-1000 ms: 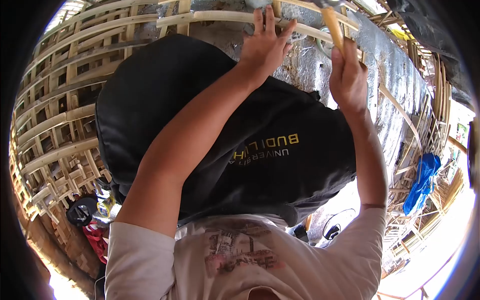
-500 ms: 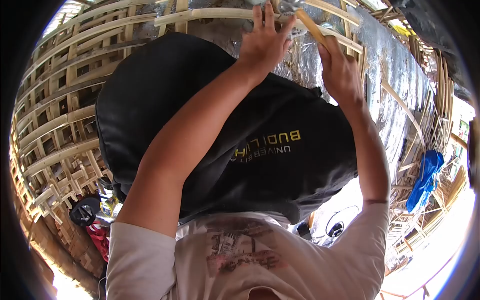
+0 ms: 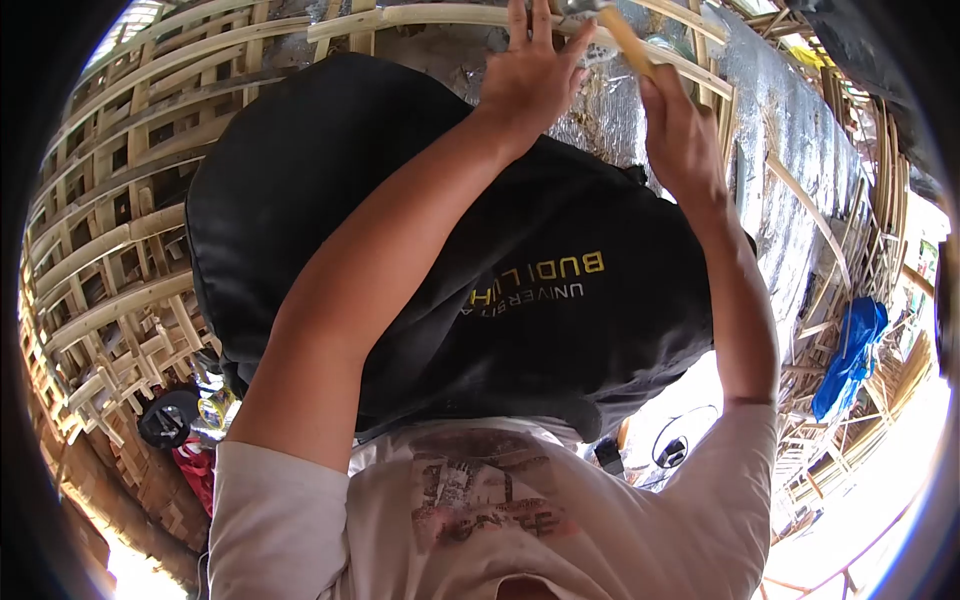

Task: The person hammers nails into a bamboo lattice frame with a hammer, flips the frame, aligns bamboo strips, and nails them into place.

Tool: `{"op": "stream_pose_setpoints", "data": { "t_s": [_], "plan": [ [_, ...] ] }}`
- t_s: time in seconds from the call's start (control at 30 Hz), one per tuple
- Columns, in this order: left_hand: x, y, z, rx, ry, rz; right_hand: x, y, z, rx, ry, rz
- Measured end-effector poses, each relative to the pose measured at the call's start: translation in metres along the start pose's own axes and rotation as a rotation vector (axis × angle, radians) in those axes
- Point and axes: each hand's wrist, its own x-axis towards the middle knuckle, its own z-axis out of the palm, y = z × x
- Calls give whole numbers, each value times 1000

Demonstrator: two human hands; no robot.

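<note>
At the top of the head view, my left hand (image 3: 530, 88) lies against a pale bamboo strip (image 3: 425, 15) with its fingers stretched and thumb spread. My right hand (image 3: 682, 140) is wrapped around the wooden handle of a hammer (image 3: 626, 40). The metal head is near my left thumb, partly cut off by the top edge and blurred. Whether a nail sits under it, I cannot tell. Below both forearms spreads a large black cloth item (image 3: 620, 330) with yellow and white lettering.
A woven bamboo lattice (image 3: 110, 190) fills the left side. Silvery foil sheeting (image 3: 790, 160) lies behind the strips at right. A blue cloth (image 3: 850, 355) hangs at far right among loose bamboo pieces. A red item (image 3: 197, 475) and a dark round object (image 3: 168, 420) are at lower left.
My right hand and the hammer have shifted slightly, with the handle a little higher. My left hand stays on the strip, a bit higher in view.
</note>
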Motion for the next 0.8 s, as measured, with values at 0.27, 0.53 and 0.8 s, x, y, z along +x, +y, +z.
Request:
{"op": "stream_pose_setpoints", "data": {
  "t_s": [0.27,0.53,0.8],
  "plan": [
    [-3,2,-5,33,-60,-9,4,-3,-2,2,25,-45],
    [-7,-1,2,50,104,34,3,-7,1,-24,15,-2],
    [-5,-3,21,87,230,49,1,-6,3,-5,95,-69]
  ]
}}
